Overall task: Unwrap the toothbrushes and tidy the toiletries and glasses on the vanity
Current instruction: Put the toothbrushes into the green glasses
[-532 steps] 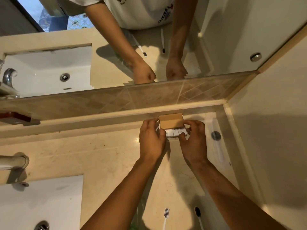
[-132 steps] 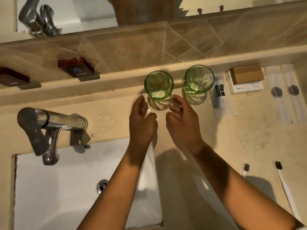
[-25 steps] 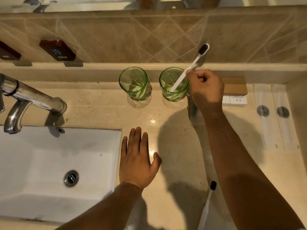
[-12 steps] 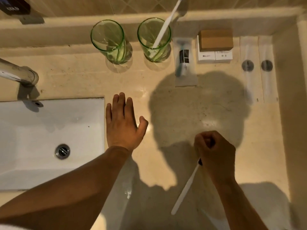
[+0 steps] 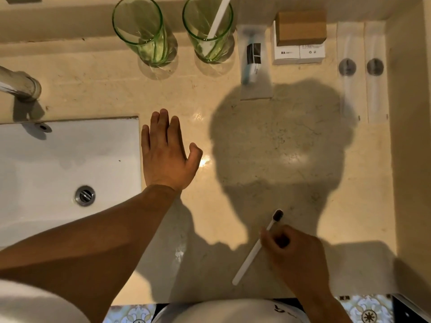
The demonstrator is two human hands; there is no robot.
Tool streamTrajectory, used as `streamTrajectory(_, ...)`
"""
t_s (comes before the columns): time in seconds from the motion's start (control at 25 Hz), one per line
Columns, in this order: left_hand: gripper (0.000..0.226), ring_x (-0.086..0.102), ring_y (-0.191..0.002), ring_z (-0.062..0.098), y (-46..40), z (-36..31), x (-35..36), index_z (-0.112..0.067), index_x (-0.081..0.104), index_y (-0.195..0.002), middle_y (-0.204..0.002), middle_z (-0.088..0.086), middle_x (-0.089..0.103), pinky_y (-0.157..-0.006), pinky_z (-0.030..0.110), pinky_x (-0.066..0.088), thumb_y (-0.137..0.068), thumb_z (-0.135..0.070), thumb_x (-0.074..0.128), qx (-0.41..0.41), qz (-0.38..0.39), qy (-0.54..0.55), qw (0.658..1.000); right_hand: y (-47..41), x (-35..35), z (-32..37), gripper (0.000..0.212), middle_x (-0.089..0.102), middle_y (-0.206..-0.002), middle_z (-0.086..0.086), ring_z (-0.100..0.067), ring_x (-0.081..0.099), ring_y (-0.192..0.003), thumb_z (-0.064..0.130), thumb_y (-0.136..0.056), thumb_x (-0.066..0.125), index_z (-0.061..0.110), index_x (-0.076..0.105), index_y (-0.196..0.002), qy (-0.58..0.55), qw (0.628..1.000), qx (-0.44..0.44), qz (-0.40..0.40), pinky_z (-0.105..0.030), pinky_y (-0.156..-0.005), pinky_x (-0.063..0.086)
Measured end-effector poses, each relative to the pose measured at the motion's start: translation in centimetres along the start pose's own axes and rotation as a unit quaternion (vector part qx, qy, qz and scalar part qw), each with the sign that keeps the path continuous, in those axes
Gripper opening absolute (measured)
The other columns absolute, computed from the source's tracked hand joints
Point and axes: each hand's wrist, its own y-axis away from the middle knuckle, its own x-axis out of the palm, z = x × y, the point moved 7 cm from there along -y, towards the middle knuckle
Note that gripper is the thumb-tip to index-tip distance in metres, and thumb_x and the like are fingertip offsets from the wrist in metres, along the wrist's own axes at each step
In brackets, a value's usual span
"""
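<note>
Two green glasses stand at the back of the vanity: the left glass [image 5: 142, 31] holds nothing, the right glass [image 5: 208, 29] holds a white toothbrush [image 5: 218, 16] leaning against its rim. My right hand [image 5: 296, 255] grips a second white toothbrush [image 5: 253, 251] with dark bristles near the counter's front edge, its head pointing up and away. My left hand [image 5: 164, 152] rests flat on the counter beside the sink, fingers straight.
A wrapped razor [image 5: 253, 59], a stack of small boxes [image 5: 299, 36] and two long sealed packets [image 5: 361, 71] line the back right. The white sink [image 5: 58, 164] and tap [image 5: 18, 83] fill the left. A side wall [image 5: 410, 136] bounds the right.
My right hand put one toothbrush in the right glass, came back to the front edge and picked up the second one, now lifted with its bristled head showing. My left hand stayed flat.
</note>
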Motion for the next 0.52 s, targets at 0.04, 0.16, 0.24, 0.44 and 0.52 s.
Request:
streamTrajectory(0.04,0.068,0.019,-0.153,0.032,0.0,0.0,0.0,-0.002,0.041,-0.144,-0.16,0.018,0.031,-0.124,0.052,0.013,-0.087,-0.037,0.051,-0.001,0.001,0.003,1.0,0.1,0.9,0.2,0.048,0.055,-0.045,0.006,-0.008,0.053,-0.044,0.059,-0.082,0.065,0.024,0.055,-0.051,0.034,0.999,-0.002,0.033,-0.024,-0.049,0.037)
streamTrajectory(0.16,0.067,0.018,-0.153,0.031,0.0,0.0,-0.1,-0.003,0.041,-0.145,-0.161,0.017,0.03,-0.124,0.052,0.014,-0.088,-0.037,0.05,-0.004,0.005,0.013,1.0,0.0,2.5,0.6,0.052,0.051,-0.043,0.005,-0.01,0.049,-0.041,0.061,-0.084,0.063,0.022,0.054,-0.05,0.085,0.993,-0.002,0.076,-0.023,-0.047,0.039)
streamTrajectory(0.24,0.068,0.017,-0.153,0.031,0.0,0.0,0.0,-0.003,0.04,-0.146,-0.161,0.017,0.029,-0.124,0.052,0.013,-0.088,-0.038,0.051,-0.006,0.006,0.01,1.0,-0.6,2.4,1.0,0.048,0.053,-0.046,0.006,-0.009,0.049,-0.042,0.058,-0.085,0.065,0.023,0.055,-0.054,0.075,0.995,-0.006,0.068,-0.021,-0.047,0.038)
streamTrajectory(0.44,0.07,0.015,-0.154,0.028,0.0,0.1,0.2,-0.005,0.039,-0.148,-0.162,0.015,0.028,-0.125,0.05,0.013,-0.088,-0.04,0.052,-0.009,0.018,-0.002,1.0,-4.2,0.0,6.0,0.029,0.061,-0.058,0.011,0.0,0.057,-0.051,0.047,-0.09,0.067,0.028,0.06,-0.069,0.027,0.997,-0.065,0.029,-0.012,-0.048,0.036)
streamTrajectory(0.52,0.071,0.015,-0.154,0.027,0.0,0.3,0.3,-0.006,0.039,-0.148,-0.163,0.014,0.028,-0.125,0.049,0.012,-0.088,-0.041,0.05,-0.013,0.023,-0.005,1.0,-6.5,-1.0,9.0,0.025,0.064,-0.061,0.01,0.0,0.06,-0.052,0.041,-0.091,0.068,0.025,0.061,-0.072,-0.015,0.994,-0.109,0.009,-0.013,-0.054,0.047)
